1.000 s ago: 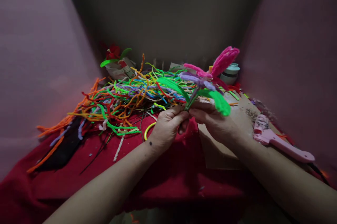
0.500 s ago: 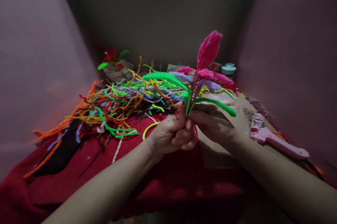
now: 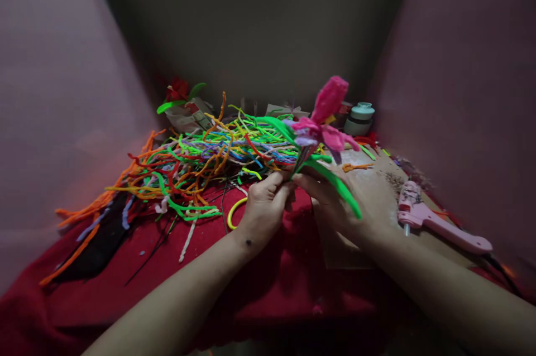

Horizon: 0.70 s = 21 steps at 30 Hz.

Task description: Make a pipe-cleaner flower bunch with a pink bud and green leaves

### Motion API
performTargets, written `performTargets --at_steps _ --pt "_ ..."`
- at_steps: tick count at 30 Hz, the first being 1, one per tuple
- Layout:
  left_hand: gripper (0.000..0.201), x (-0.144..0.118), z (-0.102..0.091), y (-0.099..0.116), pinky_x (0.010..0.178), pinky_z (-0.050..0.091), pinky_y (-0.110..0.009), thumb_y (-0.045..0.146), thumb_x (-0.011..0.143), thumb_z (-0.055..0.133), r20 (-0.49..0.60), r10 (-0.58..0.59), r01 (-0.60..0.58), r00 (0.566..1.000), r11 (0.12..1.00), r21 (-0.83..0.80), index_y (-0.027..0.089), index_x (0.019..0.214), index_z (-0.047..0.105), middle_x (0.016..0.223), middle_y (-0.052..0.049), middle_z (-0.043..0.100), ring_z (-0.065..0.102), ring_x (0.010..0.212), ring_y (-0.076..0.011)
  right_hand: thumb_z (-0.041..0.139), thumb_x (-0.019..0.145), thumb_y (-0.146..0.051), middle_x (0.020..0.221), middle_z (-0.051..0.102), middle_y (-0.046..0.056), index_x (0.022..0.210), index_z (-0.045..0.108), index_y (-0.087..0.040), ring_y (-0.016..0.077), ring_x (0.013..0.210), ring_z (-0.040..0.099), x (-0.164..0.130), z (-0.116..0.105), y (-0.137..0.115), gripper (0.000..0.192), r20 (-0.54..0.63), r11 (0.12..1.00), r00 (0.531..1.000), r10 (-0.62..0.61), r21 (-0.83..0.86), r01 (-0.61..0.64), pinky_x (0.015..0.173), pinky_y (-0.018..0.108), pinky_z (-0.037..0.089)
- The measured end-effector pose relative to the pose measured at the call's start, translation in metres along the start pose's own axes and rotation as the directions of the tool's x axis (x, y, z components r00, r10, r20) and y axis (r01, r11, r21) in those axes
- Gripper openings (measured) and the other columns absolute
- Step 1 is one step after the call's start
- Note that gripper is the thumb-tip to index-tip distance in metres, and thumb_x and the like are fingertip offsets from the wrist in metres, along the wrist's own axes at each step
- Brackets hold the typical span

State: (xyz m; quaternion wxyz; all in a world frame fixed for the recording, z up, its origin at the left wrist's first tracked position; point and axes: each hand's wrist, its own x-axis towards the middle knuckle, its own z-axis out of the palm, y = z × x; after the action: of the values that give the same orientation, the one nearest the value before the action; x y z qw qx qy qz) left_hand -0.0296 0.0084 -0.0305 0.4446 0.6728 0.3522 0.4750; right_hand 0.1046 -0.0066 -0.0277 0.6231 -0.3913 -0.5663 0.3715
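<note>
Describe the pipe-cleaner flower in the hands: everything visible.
The flower is made of fuzzy pipe cleaners: bright pink looped petals, one standing tall, with paler purple loops beneath. Two green leaves arch from its thin stem, one back to the left, one forward and down over the right hand. It is held above the red cloth, leaning right. The left hand and the right hand pinch the stem base between fingertips. Its lowest end is hidden by the fingers.

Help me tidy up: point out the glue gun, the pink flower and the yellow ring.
glue gun (image 3: 439, 227), head view, on its pink handle.
pink flower (image 3: 329, 99), head view, on the top petal.
yellow ring (image 3: 233, 212), head view, on its left curve.
</note>
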Motion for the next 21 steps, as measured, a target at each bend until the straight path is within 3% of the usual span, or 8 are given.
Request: performTargets --at_steps 5,9,14,18,21 --pt "0.022 0.006 -0.002 0.003 0.045 0.035 -0.02 0.025 0.08 0.055 0.084 -0.108 0.124 0.991 0.969 -0.214 0.016 0.06 0.054 0.049 0.004 0.051 0.046 0.042 -0.0074 0.065 0.073 -0.036 0.069 0.066 0.0 0.074 0.069 -0.022 0.0166 0.065 0.057 0.003 0.003 -0.009 0.014 0.135 0.998 0.99 0.04 0.039 -0.046 0.064 0.031 0.048" --pt "0.028 0.008 -0.002 -0.001 0.046 0.035 -0.02 0.028 0.081 0.055 0.124 -0.112 0.142 0.986 0.954 -0.263 0.015 0.057 0.052 0.049 0.002 0.051 0.047 0.042 -0.0074 0.066 0.071 -0.038 0.063 0.065 0.0 0.071 0.07 -0.021 0.0166 0.064 0.057 0.009 0.0 -0.009 0.017 0.106 0.998 0.992 0.068 -0.006 -0.068 0.064 0.031 0.046" --pt "0.031 0.005 0.004 -0.001 0.044 0.032 -0.019 0.028 0.079 0.058 0.091 -0.15 0.172 0.985 0.928 -0.33 0.014 0.054 0.05 0.046 0.003 0.048 0.043 0.04 -0.0063 0.068 0.069 -0.034 0.063 0.063 0.0 0.065 0.067 -0.02 0.0163 0.067 0.056 0.008 -0.002 -0.01 0.015 0.024 0.996 0.999 0.041 -0.079 -0.039 0.067 0.029 0.045" --pt "0.022 0.003 0.003 0.002 0.041 0.031 -0.018 0.03 0.077 0.062 0.24 -0.172 0.281 0.955 0.779 -0.56 0.013 0.065 0.054 0.049 0.004 0.047 0.037 0.037 -0.004 0.065 0.071 -0.033 0.067 0.06 -0.001 0.069 0.065 -0.02 0.0129 0.063 0.051 0.007 -0.001 -0.005 0.013 0.057 0.991 0.994 0.093 0.094 -0.098 0.06 0.026 0.043" --pt "0.019 0.004 -0.005 0.0 0.041 0.034 -0.018 0.03 0.077 0.062 0.46 -0.122 0.43 0.879 0.617 -0.659 0.013 0.072 0.056 0.049 0.006 0.042 0.03 0.034 -0.002 0.064 0.072 -0.03 0.058 0.054 -0.004 0.061 0.06 -0.019 0.0085 0.05 0.042 0.007 -0.003 0.004 0.016 0.209 0.942 0.96 0.184 0.241 -0.233 0.048 0.023 0.035"
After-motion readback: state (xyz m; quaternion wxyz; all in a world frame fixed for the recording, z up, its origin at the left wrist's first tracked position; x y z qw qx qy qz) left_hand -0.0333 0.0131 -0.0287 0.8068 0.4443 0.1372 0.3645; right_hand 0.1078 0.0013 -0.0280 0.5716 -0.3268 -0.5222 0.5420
